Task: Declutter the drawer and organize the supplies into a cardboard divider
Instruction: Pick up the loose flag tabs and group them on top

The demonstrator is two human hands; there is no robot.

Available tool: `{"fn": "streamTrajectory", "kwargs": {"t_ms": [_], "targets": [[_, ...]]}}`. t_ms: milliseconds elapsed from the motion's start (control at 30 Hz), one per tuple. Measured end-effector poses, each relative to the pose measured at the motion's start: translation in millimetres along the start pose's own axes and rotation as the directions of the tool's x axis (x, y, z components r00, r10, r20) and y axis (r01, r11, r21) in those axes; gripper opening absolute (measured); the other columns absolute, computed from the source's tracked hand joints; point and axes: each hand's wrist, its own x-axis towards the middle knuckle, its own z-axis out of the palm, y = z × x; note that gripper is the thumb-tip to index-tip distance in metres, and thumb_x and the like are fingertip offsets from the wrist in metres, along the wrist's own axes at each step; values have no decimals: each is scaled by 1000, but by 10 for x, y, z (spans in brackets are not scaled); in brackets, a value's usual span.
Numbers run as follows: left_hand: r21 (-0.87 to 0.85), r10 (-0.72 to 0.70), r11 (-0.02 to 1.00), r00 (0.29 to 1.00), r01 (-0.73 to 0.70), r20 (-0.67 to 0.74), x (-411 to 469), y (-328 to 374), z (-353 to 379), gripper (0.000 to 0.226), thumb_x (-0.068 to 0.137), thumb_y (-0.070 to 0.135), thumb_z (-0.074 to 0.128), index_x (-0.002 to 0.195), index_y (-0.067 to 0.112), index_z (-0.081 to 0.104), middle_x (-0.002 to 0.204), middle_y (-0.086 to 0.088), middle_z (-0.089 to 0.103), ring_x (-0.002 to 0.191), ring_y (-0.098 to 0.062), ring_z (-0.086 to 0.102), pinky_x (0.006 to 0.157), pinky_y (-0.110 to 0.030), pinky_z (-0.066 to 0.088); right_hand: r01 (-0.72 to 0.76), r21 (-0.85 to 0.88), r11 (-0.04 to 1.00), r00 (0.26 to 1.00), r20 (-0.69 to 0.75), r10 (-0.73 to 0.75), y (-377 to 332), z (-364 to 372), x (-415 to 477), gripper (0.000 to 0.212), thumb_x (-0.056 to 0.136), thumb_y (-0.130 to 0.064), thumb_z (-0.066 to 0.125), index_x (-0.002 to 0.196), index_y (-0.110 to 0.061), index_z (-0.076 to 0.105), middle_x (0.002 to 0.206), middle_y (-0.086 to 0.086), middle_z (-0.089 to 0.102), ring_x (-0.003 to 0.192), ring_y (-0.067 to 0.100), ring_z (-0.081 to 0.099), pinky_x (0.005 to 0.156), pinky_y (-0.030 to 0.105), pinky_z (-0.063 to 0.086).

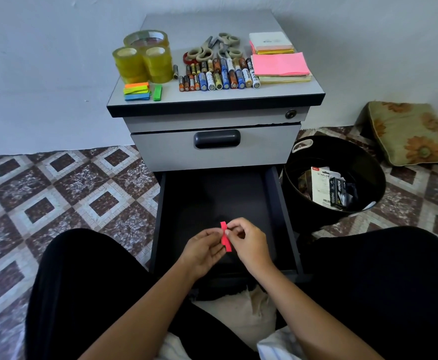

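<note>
Head view. Both hands pinch one small red sticky strip (225,237): left hand (204,249) grasps it from the side with thumb and fingertips, and right hand (249,242) nips its upper part between thumb and forefinger. The strip is slightly bent, held above the front of the open bottom drawer (282,203), clear of the dark floor. Two-handed hold probably serves to flatten or inspect it before sorting.

On the cabinet top (168,97), supplies lie grouped by kind, likely staged for the divider:
- tape rolls (145,61) stacked at back left
- coloured tabs (137,90) piled at front left, one green tab (157,92) just beside them
- batteries (217,76) in two rows at centre
- scissors (212,49) behind the batteries
- sticky-note pads (280,64) at right

Red strip probably belongs with the coloured tabs.

Black bin (368,178) stands right of the drawer and holds stapler packaging (326,188), so discards go within easy reach. No cardboard divider in view. Judgement: decluttering is nearly done, and organizing has not yet begun.
</note>
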Motion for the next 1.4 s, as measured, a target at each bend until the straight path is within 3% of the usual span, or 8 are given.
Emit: {"fn": "streamTrajectory", "kwargs": {"t_ms": [133, 433, 567, 667, 1000, 1100, 1233, 1400], "targets": [[-7, -13, 1000, 999, 13, 40, -15, 27, -8, 15, 93, 9, 52, 90, 8, 66, 80, -6, 71, 69, -12, 69, 60, -22, 55, 27, -17, 999, 1000, 4, -27, 2, -12, 22, 3, 86, -15, 65, 86, -17, 68, 86, -3, 60, 77, -1, 55, 69, 2, 40], [-19, -114, 993, 988, 116, 101, -44, 55, -7, 15, 92, 10, 54, 92, 8, 68, 73, -5, 72, 65, -9, 69, 58, -20, 55, 46, 43, 998, 999, 2, -46, 20, -55, 67, 5, 86, -14, 64, 83, -18, 66, 91, -5, 62, 85, 3, 58, 74, 7, 42], [-74, -82, 993, 993, 89, 86, -32, 81, -15, 15, 92, 9, 53, 94, 7, 68, 71, -4, 70, 62, -9, 68, 56, -20, 55, -24, 94, 995, 974, 227, 2, -10, -149, 100, 15, 83, -32, 68, 92, -23, 60, 111, -15, 59, 108, 0, 53, 88, 15, 38], [-106, -69, 991, 995, 76, 70, -15, 102, -29, 13, 92, 9, 54, 95, 5, 66, 72, -7, 70, 61, -11, 68, 57, -22, 57, 21, -8, 1000, 938, 347, -17, -46, -211, 113, 28, 76, -36, 75, 93, -28, 54, 121, -15, 57, 116, 0, 47, 95, 21, 35], [-126, -85, 988, 993, 94, 77, -36, 97, -26, 12, 92, 11, 54, 96, 6, 64, 74, -9, 70, 63, -13, 69, 58, -24, 58, 187, -252, 950, 954, 276, -114, -11, -162, 87, 35, 78, -48, 69, 106, -28, 61, 120, -9, 63, 111, 8, 56, 92, 27, 47], [-150, -78, 985, 995, 86, 58, -32, 108, -38, 12, 92, 9, 54, 97, 5, 64, 73, -8, 71, 61, -12, 69, 54, -22, 56, 224, -204, 953, 945, 284, -161, -20, -170, 79, 33, 82, -44, 66, 109, -24, 67, 127, -9, 60, 119, 5, 51, 99, 22, 40], [-114, -36, 993, 997, 44, 70, -43, 158, -39, 14, 93, 7, 50, 95, 4, 64, 71, -7, 70, 59, -10, 68, 52, -20, 54, 109, -54, 993, 980, 176, -98, -54, -173, 128, 20, 92, -23, 58, 108, -20, 69, 114, -6, 61, 107, 4, 56, 99, 25, 44], [-25, 11, 1000, 992, -8, 126, -94, 245, -24, 16, 93, 6, 49, 89, 5, 64, 69, -8, 70, 60, -11, 68, 55, -19, 55, 95, -118, 988, 970, 235, -65, -122, -200, 255, 20, 89, -20, 62, 108, -20, 69, 107, -9, 54, 101, 6, 54, 90, 15, 40]]}}
